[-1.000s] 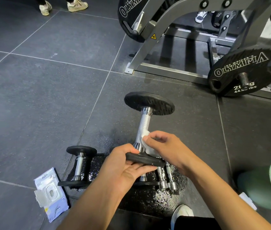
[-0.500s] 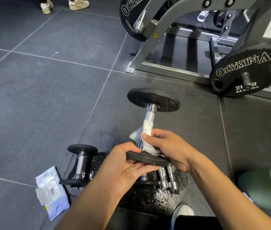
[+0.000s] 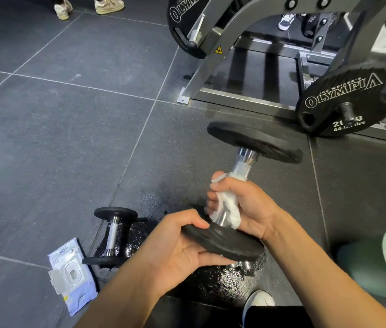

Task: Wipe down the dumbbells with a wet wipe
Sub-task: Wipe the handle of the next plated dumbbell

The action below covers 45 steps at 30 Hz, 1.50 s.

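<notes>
The person holds up a dumbbell with two round black plates and a shiny silver bar (image 3: 243,165), tipped so that one plate points away from them. The left hand (image 3: 177,247) grips the near plate, with the thumb on top of its rim and the fingers under it. The right hand (image 3: 244,200) is just above the left hand. Its fingers are curled round the silver bar, with a white wet wipe (image 3: 228,209) wrapped between the hand and the metal. So the two hands are close together, each clamped on a different part of the same dumbbell. The step in hand looks like rubbing the bar clean. A bit of bare bar shows past the right hand, up by the far plate. The next move likely calls for sliding or twisting the wipe up there, then going over the black plates. The left hand would need to hold firm so the dumbbell does not tip or drop. To the left of the left hand, a black and silver dumbbell (image 3: 112,233) lies on the ground beside an open blue and white pack of wipes (image 3: 71,282). Under the hands is a wet shiny patch of dark floor (image 3: 222,287), where the silver ends of more dumbbells peek out, mostly hidden.
</notes>
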Motion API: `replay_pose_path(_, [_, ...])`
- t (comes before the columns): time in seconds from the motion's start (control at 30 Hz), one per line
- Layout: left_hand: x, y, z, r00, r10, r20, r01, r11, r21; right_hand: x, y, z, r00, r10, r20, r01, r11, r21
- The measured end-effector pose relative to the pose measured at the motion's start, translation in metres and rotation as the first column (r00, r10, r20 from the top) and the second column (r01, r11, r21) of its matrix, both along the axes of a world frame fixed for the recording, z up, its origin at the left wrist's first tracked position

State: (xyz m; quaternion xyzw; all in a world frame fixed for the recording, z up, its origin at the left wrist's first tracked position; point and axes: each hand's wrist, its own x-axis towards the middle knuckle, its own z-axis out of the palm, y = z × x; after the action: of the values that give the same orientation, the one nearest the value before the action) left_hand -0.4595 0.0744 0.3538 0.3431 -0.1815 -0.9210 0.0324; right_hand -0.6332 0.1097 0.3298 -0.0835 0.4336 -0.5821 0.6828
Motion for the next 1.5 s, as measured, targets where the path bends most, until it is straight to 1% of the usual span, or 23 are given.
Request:
replay_pose_path(0.1, [-0.004,0.005,-0.002,0.998,0.038,0.042,-0.034,0.994,-0.103,0.008,-0.005,-0.003,0.987,-0.154,-0.049,0.154,0.988,0.001])
replay_pose_path(0.23, [-0.014,0.018,-0.006,0.971,0.214,0.107,-0.171,0.934,-0.315,0.015,-0.019,0.001,0.9,-0.411,-0.143,0.418,0.908,0.019])
replay_pose_path(0.27, [-0.016,0.023,-0.008,0.958,0.254,0.134,-0.187,0.905,-0.381,0.015,-0.021,0.003,0.873,-0.471,-0.128,0.478,0.878,0.029])
replay_pose_path(0.33, [-0.018,0.026,-0.012,0.941,0.283,0.187,-0.137,0.822,-0.553,0.015,-0.024,0.004,0.821,-0.569,-0.047,0.571,0.819,0.052])
replay_pose_path(0.37, [-0.017,0.024,-0.013,0.936,0.28,0.211,-0.098,0.786,-0.61,0.014,-0.025,0.004,0.802,-0.598,-0.003,0.597,0.8,0.059])
replay_pose_path(0.4, [-0.017,0.02,-0.013,0.933,0.276,0.232,-0.074,0.776,-0.627,0.014,-0.024,0.004,0.788,-0.616,0.022,0.614,0.787,0.059])
replay_pose_path(0.47, [-0.014,0.01,-0.01,0.937,0.251,0.245,-0.085,0.84,-0.536,0.01,-0.023,0.007,0.787,-0.617,0.023,0.617,0.787,0.023])
replay_pose_path(0.57, [-0.008,0.002,0.0,0.965,0.143,0.219,-0.07,0.948,-0.311,-0.003,-0.018,0.016,0.857,-0.515,-0.005,0.51,0.851,-0.128])
replay_pose_path(0.67, [-0.003,0.0,0.006,0.986,-0.004,0.166,0.038,0.979,-0.198,-0.013,-0.01,0.024,0.949,-0.306,0.076,0.314,0.904,-0.29])
replay_pose_path(0.73, [-0.001,0.001,0.009,0.988,-0.017,0.152,0.045,0.982,-0.183,-0.016,-0.006,0.025,0.971,-0.211,0.113,0.237,0.903,-0.358])
replay_pose_path(0.8, [-0.003,0.004,0.008,0.991,0.042,0.13,-0.013,0.976,-0.218,-0.016,-0.005,0.023,0.973,-0.217,0.074,0.229,0.911,-0.343])
replay_pose_path(0.87, [-0.007,0.007,0.006,0.982,0.135,0.131,-0.086,0.941,-0.328,-0.01,-0.008,0.017,0.963,-0.262,-0.056,0.24,0.936,-0.257])
replay_pose_path(0.93, [-0.01,0.008,0.003,0.965,0.211,0.154,-0.123,0.888,-0.444,-0.001,-0.011,0.009,0.949,-0.266,-0.169,0.232,0.952,-0.199])
replay_pose_path(1.0, [-0.012,0.008,0.001,0.957,0.251,0.143,-0.147,0.85,-0.505,0.007,-0.012,0.003,0.954,-0.234,-0.188,0.206,0.966,-0.156])
replay_pose_path(1.1, [-0.012,0.012,-0.006,0.947,0.295,0.123,-0.185,0.82,-0.542,0.015,-0.012,-0.001,0.955,-0.167,-0.244,0.142,0.983,-0.117])
replay_pose_path(1.17, [-0.017,0.021,-0.013,0.933,0.344,0.106,-0.228,0.792,-0.566,0.019,-0.014,-0.003,0.935,-0.207,-0.288,0.186,0.978,-0.099])
replay_pose_path(1.23, [-0.023,0.033,-0.021,0.925,0.368,0.096,-0.228,0.738,-0.635,0.022,-0.017,-0.004,0.918,-0.286,-0.276,0.278,0.958,-0.066])
replay_pose_path(1.33, [-0.026,0.051,-0.025,0.93,0.355,0.092,-0.183,0.668,-0.721,0.021,-0.02,-0.003,0.919,-0.347,-0.185,0.348,0.937,-0.031])
replay_pose_path(1.37, [-0.026,0.052,-0.023,0.928,0.366,0.066,-0.218,0.678,-0.703,0.019,-0.021,-0.001,0.92,-0.362,-0.147,0.361,0.932,-0.034])
replay_pose_path(1.4, [-0.025,0.049,-0.02,0.917,0.399,0.021,-0.294,0.711,-0.638,0.017,-0.02,0.002,0.919,-0.377,-0.113,0.374,0.926,-0.047])
replay_pose_path(1.43, [-0.023,0.042,-0.015,0.896,0.444,-0.015,-0.388,0.764,-0.515,0.014,-0.02,0.004,0.919,-0.383,-0.091,0.378,0.924,-0.065])
replay_pose_path(1.47, [-0.02,0.032,-0.012,0.879,0.477,-0.019,-0.453,0.821,-0.346,0.011,-0.018,0.007,0.922,-0.378,-0.082,0.371,0.925,-0.085])
replay_pose_path(1.5, [-0.018,0.021,-0.013,0.879,0.477,0.02,-0.465,0.866,-0.184,0.009,-0.016,0.008,0.927,-0.367,-0.08,0.358,0.928,-0.102])
